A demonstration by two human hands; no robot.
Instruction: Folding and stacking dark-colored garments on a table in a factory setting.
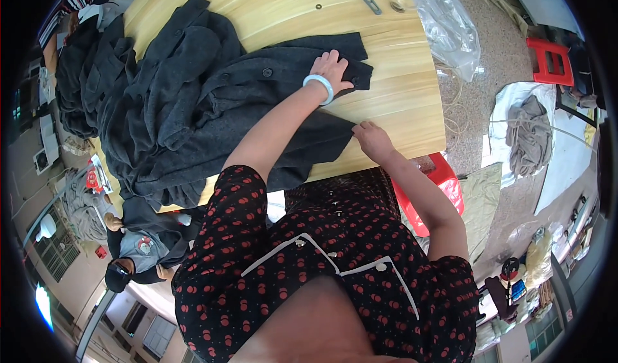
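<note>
A dark grey coat (193,105) lies rumpled over the left and middle of a wood-grain table (405,105). Dark buttons show on its front, one button (267,72) near the middle. My left hand (331,70), with a pale bangle at the wrist, rests on the coat's right end with its fingers spread, beside another button. Lower down, my right hand (373,141) pinches the corner of a coat panel near the table's front edge. The fingertips there are partly hidden.
A small dark ring-like piece (318,6) and thread snips (368,0) lie at the far side. Clear plastic (444,22) hangs over the far right corner. A red stool (438,192) stands close under the front edge. At the left, another person (141,247) sits near more dark garments.
</note>
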